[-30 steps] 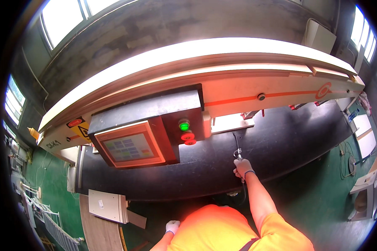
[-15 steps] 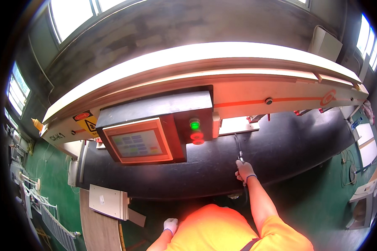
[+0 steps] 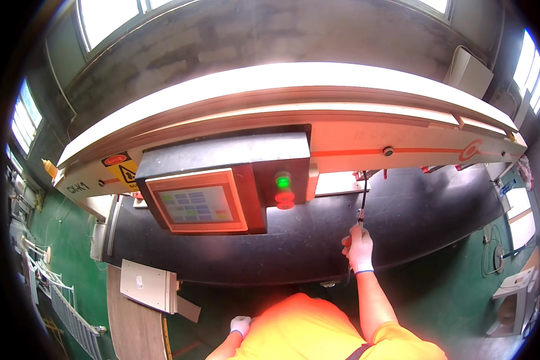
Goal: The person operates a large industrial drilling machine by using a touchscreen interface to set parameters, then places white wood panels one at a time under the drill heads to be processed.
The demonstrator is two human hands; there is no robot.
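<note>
My right hand (image 3: pixel 359 250), in a white glove, is wrapped round what looks like an air blow gun (image 3: pixel 360 217) with a metal fitting and a thin dark tube. The tube points away from me, over the black machine table (image 3: pixel 282 255), and its far end reaches a pale board (image 3: pixel 336 183) under the machine's beam. My left hand (image 3: pixel 240 324), also in a white glove, hangs low beside my body with curled fingers. Nothing shows in it, and it is apart from the machine.
A control box with a lit screen (image 3: pixel 195 204) juts out left of my right hand, with a green lamp (image 3: pixel 282 180) and a red button (image 3: pixel 285 200). The long beam (image 3: pixel 354 141) spans the table. Cut panels (image 3: pixel 147 285) lie on a wooden board (image 3: pixel 135 333) at lower left.
My right hand has shifted slightly right. The blow gun's thin tube has swung right and farther in, so its tip is now by the board's right end. My left hand stays low beside my body.
</note>
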